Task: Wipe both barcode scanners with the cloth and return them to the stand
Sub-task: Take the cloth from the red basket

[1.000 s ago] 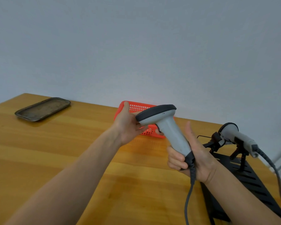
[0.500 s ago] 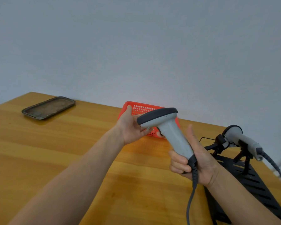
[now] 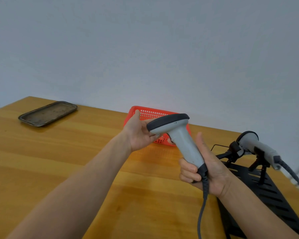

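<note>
Hardly any shift since 1 s ago: your R hand still grips the scanner at the handle base, fingers curled round it, thumb straight up. Long axis runs lower-right to upper-left, head pointing left into your L hand, whose palm & fairly straight fingers cup the nose. It's above the table, in front of the basket. 2nd scanner sits on the stand, far right.

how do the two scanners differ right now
The held scanner is off the stand, its handle gripped by the right hand, the left hand touching its head; the second scanner rests in the stand's clamps. The held scanner stands nearly upright, head on top; the second scanner lies closer to level. Both are grey with dark-rimmed heads and grey cables.
</note>
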